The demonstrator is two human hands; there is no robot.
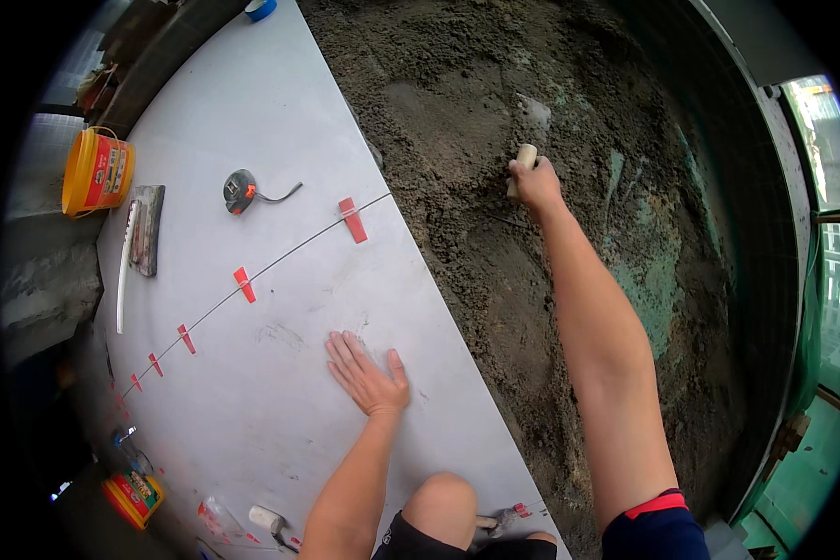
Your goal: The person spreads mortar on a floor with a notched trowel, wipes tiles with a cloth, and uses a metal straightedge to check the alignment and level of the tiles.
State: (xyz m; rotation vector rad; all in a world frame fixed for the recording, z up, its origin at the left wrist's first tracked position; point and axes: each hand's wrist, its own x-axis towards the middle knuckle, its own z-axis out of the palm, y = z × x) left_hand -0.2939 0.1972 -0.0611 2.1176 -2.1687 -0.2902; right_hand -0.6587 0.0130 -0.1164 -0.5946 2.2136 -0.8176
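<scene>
My left hand [368, 375] lies flat on a large pale grey tile [327, 289], fingers spread and nothing in them. Out over the dark, crumbly mortar bed [457, 121], my right arm is stretched forward. The fingers of my right hand [538, 183] wrap round the pale handle of a trowel [534, 114], whose metal blade rests against the mortar. Red wedges [352, 220] stand in a row along the joint between two tiles. Beyond that joint a black tape measure [240, 190] lies with a short length of its tape pulled out.
A yellow bucket [99, 173] stands at the far left, beside a grey float [147, 230] and a white strip [126, 271]. Blue tape [260, 9] lies at the far tile edge. Near my knees are a white-headed mallet [267, 520] and a hammer [504, 523]. Another bucket [133, 497] stands lower left.
</scene>
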